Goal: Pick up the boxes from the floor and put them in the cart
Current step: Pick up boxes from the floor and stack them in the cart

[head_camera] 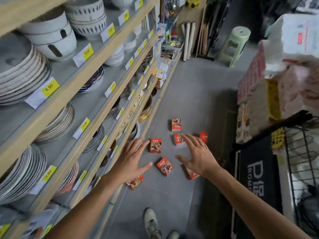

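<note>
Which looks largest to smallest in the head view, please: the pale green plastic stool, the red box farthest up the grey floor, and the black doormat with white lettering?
1. Black doormat with white lettering, clearly largest.
2. Pale green plastic stool.
3. Red box farthest up the floor, smallest.

The stool stands farther away, so it looks smaller than it really is.

Boxes (155, 145) lie scattered on the floor (189, 100); left of them the shelves (77, 80), right of them the cart (300, 152), behind them a stool (233, 45).
</note>
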The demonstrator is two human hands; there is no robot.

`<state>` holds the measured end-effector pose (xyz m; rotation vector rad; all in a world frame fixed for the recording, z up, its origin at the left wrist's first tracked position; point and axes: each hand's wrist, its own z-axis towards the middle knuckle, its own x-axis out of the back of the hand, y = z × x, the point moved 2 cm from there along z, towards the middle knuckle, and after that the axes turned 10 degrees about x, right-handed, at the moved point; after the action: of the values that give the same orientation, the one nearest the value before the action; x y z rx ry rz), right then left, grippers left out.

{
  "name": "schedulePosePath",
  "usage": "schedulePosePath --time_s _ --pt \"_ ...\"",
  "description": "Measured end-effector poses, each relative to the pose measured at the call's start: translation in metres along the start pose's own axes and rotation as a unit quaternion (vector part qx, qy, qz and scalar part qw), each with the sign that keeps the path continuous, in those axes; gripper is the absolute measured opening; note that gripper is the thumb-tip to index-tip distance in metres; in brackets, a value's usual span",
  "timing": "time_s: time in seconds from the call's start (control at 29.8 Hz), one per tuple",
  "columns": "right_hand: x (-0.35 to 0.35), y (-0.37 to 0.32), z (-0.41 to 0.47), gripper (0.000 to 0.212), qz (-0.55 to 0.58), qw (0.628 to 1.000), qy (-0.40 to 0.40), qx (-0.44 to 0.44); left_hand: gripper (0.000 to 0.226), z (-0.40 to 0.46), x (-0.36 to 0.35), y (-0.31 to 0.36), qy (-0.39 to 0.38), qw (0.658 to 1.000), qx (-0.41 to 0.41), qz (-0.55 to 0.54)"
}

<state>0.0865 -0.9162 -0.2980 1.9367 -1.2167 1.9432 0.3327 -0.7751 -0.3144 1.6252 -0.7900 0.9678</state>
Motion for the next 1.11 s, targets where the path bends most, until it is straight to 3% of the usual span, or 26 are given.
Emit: schedulePosePath --time_s 0.2,0.4,0.64,1.11 --pt "-0.054 0.033 0.065 0.088 -0.007 0.999 -0.052 -0.016 0.084 0.045 -0.055 -0.058 -0.039 0.999 0.031 -0.01" --pt "-0.137 0.087 0.125 0.088 0.004 0.997 -0.067 -0.026 0.084 0.092 -0.13 -0.104 -0.029 0.996 0.078 -0.025" --pt "-0.292 0.181 0.173 0.1 0.016 0.987 -0.148 -0.057 0.082 0.132 -0.281 -0.17 -0.015 0.994 0.097 -0.043" --pt "-0.587 0.326 0.224 0.121 0.035 0.98 -0.173 -0.095 0.081 0.134 -0.564 -0.284 -0.037 0.98 0.177 -0.088"
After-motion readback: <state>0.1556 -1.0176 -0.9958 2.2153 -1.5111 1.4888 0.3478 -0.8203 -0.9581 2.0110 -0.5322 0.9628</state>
